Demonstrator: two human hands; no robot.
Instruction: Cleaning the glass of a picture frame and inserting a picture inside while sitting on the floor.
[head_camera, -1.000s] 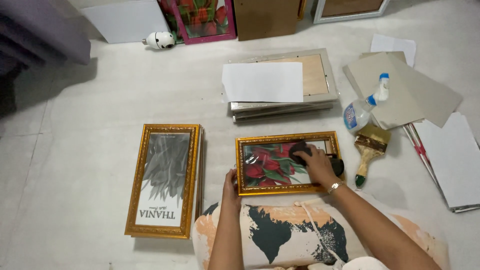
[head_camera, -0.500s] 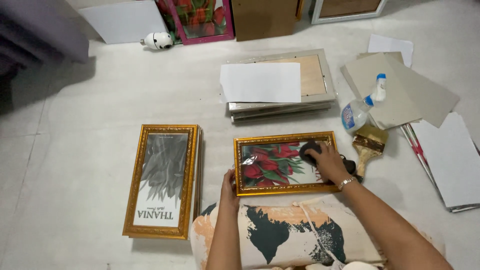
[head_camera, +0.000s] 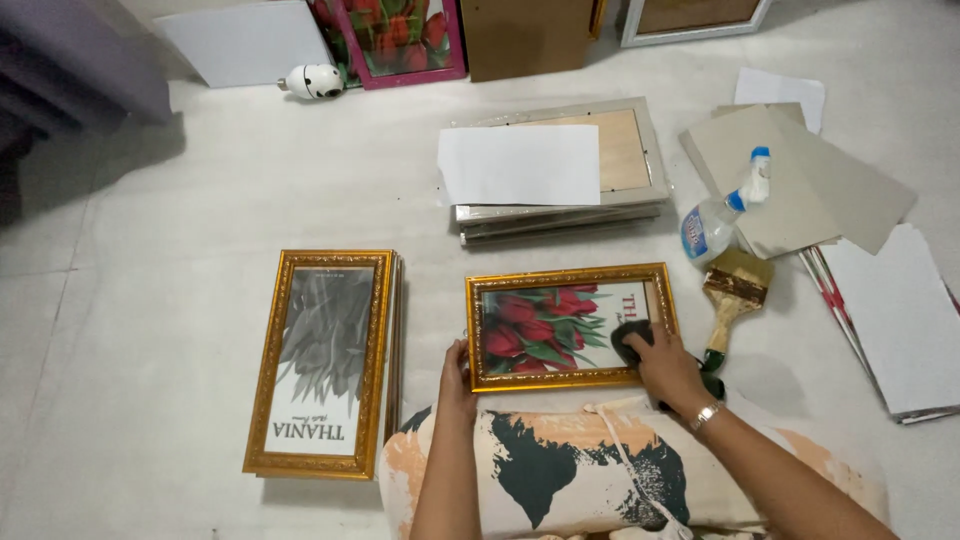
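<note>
At the far left of the pale floor (head_camera: 200, 200) lies a stack of gold-framed pictures (head_camera: 325, 362); the top one shows a grey feathery plant and sits lengthwise, well apart from both hands. Behind it, near the wall, a small white toy-like object with dark patches (head_camera: 314, 80) rests beside a pink-framed flower picture (head_camera: 392, 38) that leans upright.

Moving right, the left hand (head_camera: 456, 368) grips the lower left corner of the gold frame with red tulips (head_camera: 568, 326), fingers curled over its edge. This frame lies flat on the floor just in front of the person's patterned lap (head_camera: 560, 470). Beyond it stands a stack of pale wooden frames (head_camera: 630, 160), face down, with a white sheet of paper (head_camera: 520, 164) laid across the top.

The right hand (head_camera: 665, 365), a bracelet at its wrist, is pressed down on a dark cloth (head_camera: 630, 338) held against the glass at the frame's lower right corner, fingers bent around the cloth.

Just to the right, a wide paintbrush (head_camera: 733, 295) with a wooden handle lies on the floor, its bristles touching a plastic spray bottle (head_camera: 722, 212) with a blue and white nozzle. The bottle rests against grey cardboard sheets (head_camera: 830, 185), and white boards (head_camera: 900, 310) lie at the far right.
</note>
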